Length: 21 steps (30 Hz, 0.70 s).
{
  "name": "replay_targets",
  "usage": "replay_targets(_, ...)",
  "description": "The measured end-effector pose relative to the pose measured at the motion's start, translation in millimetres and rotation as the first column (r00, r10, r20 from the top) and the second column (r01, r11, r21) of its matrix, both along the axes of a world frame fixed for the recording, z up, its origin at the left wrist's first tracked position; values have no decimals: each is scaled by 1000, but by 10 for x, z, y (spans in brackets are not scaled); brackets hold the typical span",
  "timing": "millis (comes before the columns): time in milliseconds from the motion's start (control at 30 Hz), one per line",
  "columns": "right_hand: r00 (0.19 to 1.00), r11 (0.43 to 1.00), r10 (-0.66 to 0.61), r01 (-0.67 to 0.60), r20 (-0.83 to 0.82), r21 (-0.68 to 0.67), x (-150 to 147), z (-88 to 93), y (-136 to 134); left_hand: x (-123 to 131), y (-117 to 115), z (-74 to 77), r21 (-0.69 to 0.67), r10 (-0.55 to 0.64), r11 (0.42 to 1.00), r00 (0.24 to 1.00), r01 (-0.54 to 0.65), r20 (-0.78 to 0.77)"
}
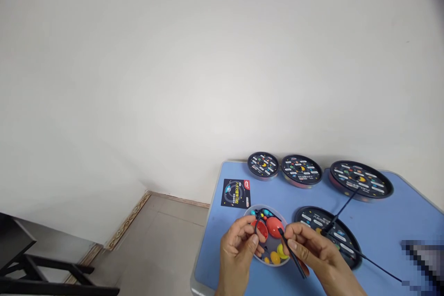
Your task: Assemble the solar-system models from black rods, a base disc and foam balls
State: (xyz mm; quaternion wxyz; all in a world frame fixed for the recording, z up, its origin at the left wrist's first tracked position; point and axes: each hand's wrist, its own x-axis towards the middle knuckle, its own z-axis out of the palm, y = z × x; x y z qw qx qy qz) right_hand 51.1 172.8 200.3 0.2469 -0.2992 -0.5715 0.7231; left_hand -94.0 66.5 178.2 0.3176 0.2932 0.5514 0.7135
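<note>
On the blue table (pixel 385 224), three black discs (pixel 301 170) lay along the far edge, a fourth disc (pixel 326 231) sat nearer, and a clear tray (pixel 282 263) between the hands held many coloured pieces. The left hand (pixel 237 247) narrowly pinched a black stick (pixel 257 227) above a red piece (pixel 261 230); the right hand (pixel 312 252) gripped a second stick (pixel 293 252).

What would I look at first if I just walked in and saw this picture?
Your eye would go first to the left hand and right hand, held over a round clear dish of bright red, yellow and blue pieces. The right hand pinches a thin black stick. Beyond them, a row of three round black cases printed with planets sits along the far edge of the blue table.
</note>
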Motion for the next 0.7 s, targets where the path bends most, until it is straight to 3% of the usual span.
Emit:
replay_targets(200,999,999,-31,31,-24,-9,35,63,-116,129,-10,69,40,1,999,996,3,-93)
replay_targets(333,995,995,91,-90,-27,38,110,164,-203,222,-90,152,100,-48,992,975,71,-219)
replay_targets(567,976,974,208,-200,-72,102,247,298,-327,292,-291,347,159,-217,949,929,272,-299)
replay_targets(700,966,964,244,-232,-89,127,315,365,-403,374,-356,399,188,-184,946,914,265,-361)
